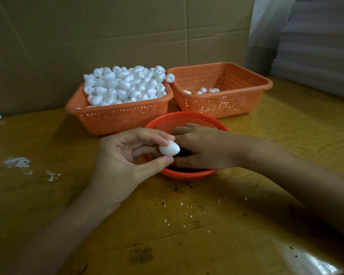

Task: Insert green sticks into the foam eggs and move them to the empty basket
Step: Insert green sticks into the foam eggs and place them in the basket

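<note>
L hand [127, 155] pinched one foam egg [169, 148] betw thumb & fingertips, held at the round basket [187, 173] rim, prob ready for a stick. R hand [203, 149] reached inside; its grip couldn't be told, sticks hidden. Full basket [115, 118] left, near-empty basket [226, 104] right.

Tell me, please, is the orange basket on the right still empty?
No. The right basket is nearly empty: a few foam eggs lie on its floor, whereas the left basket is heaped.
</note>
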